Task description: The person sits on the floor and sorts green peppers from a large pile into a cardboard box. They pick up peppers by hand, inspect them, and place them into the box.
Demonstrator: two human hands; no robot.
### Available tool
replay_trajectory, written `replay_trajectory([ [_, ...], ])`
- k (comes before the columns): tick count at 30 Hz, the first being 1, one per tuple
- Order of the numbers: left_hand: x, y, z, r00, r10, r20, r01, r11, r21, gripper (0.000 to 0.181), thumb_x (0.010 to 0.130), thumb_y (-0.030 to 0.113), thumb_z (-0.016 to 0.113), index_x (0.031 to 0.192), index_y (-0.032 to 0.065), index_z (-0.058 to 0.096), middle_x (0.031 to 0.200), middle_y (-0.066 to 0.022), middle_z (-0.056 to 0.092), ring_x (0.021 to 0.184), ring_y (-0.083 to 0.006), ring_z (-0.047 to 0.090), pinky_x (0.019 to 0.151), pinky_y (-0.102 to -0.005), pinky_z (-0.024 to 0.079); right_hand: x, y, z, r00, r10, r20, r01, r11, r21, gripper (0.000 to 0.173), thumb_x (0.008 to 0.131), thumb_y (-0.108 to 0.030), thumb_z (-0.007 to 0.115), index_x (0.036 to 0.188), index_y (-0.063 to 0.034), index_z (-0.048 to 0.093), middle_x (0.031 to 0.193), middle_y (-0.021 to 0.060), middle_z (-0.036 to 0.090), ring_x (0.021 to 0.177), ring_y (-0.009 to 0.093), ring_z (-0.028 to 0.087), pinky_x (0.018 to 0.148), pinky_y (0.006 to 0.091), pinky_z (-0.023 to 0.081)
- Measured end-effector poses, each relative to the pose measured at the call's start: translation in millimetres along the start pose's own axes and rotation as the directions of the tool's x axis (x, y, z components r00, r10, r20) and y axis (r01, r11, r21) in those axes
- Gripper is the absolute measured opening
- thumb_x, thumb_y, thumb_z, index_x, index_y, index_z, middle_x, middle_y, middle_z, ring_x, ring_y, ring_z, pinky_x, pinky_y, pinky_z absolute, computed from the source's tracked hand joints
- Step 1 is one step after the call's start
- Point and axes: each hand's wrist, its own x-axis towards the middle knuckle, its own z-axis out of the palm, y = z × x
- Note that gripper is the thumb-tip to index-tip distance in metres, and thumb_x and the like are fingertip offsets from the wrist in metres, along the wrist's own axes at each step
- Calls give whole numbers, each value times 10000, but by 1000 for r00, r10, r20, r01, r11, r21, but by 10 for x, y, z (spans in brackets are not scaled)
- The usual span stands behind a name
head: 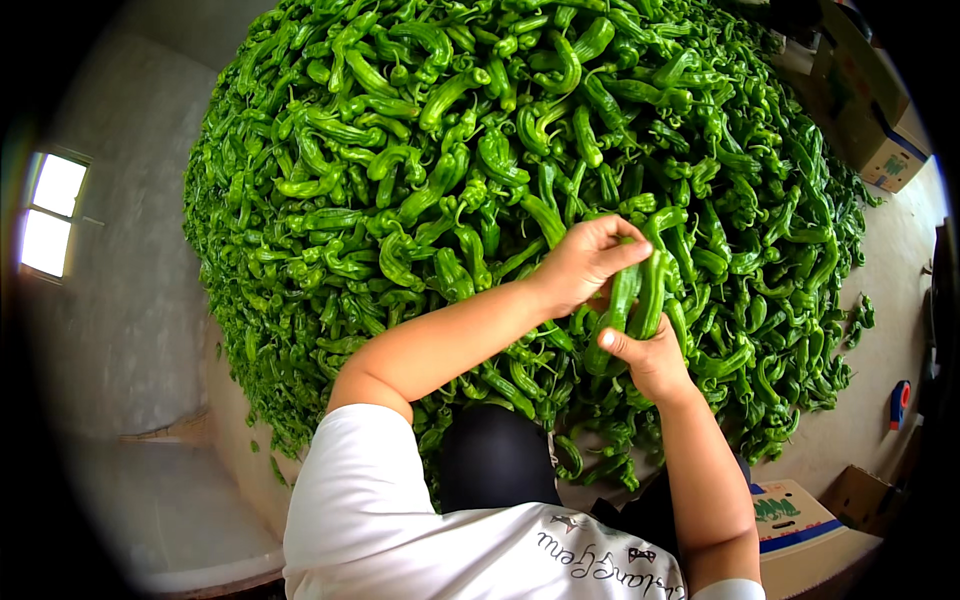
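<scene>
A large heap of long green peppers (450, 180) spreads over the floor before me. Above its near right part, my right hand (654, 358) is closed around several peppers, its thumb lying across their lower ends. Two of these are plain to see, a darker green pepper (622, 300) and a lighter, bent green pepper (652, 296), side by side and pointing away from me. My left hand (589, 259) reaches across from the left and pinches the upper end of the peppers between thumb and fingertips. Its other fingers are partly hidden behind the peppers.
A printed cardboard box (799, 517) stands near my right side, with a brown carton (859, 495) beyond it. Another cardboard box (892, 150) is at the far right. A blue and red tape dispenser-like object (900, 405) lies on the floor. A grey wall (142, 247) bounds the left.
</scene>
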Motion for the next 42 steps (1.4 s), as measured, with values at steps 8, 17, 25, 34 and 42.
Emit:
replay_trajectory([
  [8,896,20,-1187,914,279,-295,115,519,847,380,925,302,604,1098,-32,544,868,-103,668,690,-150,638,606,-278,542,84,-269,-230,942,-30,-335,105,972,209,266,817,-97,705,1041,-13,589,882,118,667,825,229,658,721,366,549],
  [17,1535,-313,-914,824,135,-551,-21,978,210,249,960,222,541,917,-23,518,775,-94,595,497,-147,542,425,-243,424,103,-307,-109,935,-20,-353,101,972,212,230,834,-72,694,1022,-8,578,853,109,671,768,201,649,667,312,523],
  [25,-122,-10,-857,646,595,-479,-119,698,706,190,896,158,650,1027,23,625,793,-24,630,543,-46,490,470,-184,392,8,-428,-330,883,-282,-374,201,949,-242,244,787,-36,731,1003,13,628,848,51,679,764,113,625,721,264,498],
  [34,-353,396,83,971,196,-137,-173,972,161,188,889,233,665,880,49,631,694,15,609,461,-23,497,407,-164,385,-67,-253,-36,987,-156,27,153,982,109,539,732,-19,733,1234,-22,536,1094,20,601,1020,143,556,925,307,428],
  [42,1512,-55,9,727,675,-129,-244,430,869,418,904,287,625,1199,25,485,990,-88,596,867,-228,581,793,-385,486,-152,-551,-230,985,62,-161,33,847,530,467,713,-129,740,1127,4,567,1006,160,646,858,301,652,754,502,560],
])
